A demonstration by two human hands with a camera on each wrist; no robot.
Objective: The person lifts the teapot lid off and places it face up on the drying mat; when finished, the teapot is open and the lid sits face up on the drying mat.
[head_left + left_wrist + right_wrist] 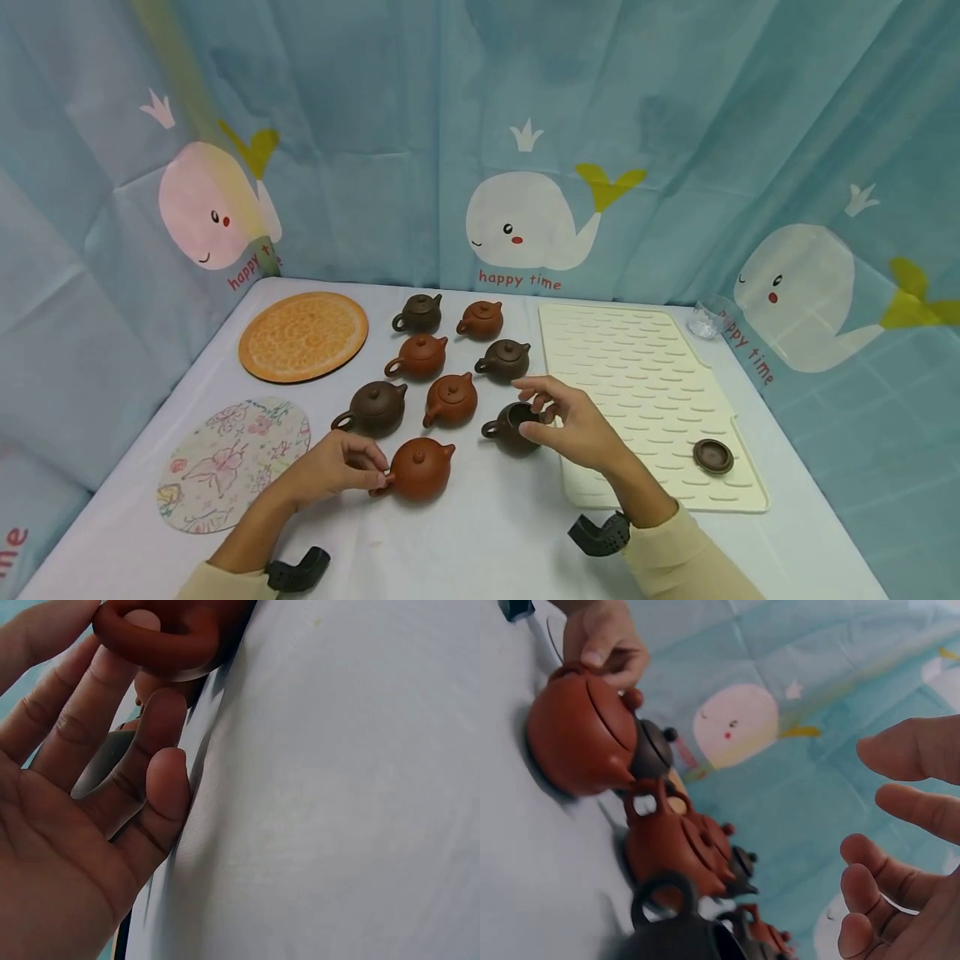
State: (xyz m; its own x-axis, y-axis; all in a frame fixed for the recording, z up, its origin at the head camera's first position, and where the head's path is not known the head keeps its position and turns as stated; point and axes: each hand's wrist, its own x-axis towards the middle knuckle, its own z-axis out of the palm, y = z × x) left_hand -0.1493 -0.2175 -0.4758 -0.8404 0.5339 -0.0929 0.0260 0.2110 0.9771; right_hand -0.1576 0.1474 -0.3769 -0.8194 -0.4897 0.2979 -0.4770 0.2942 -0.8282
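Observation:
My left hand (339, 468) pinches the loop handle (161, 645) of a reddish-brown clay teapot (422, 472), which stands upright with its lid on. In the left wrist view a finger passes into the loop while the other fingers hang below it. To the right is a dark teapot (513, 432), its top uncovered and its dark inside showing. Over its rim hovers my right hand (573, 423), thumb and fingers spread with nothing between them. A small round dark lid (713, 457) lies on the cream ridged mat (600, 487).
Several more lidded teapots, such as a dark one (377, 409) and a red-brown one (452, 400), stand in two rough columns behind. At left lie a round orange mat (303, 337) and a flowered mat (225, 467). A clear cup (705, 322) sits at the back right, near the curtain (420, 208).

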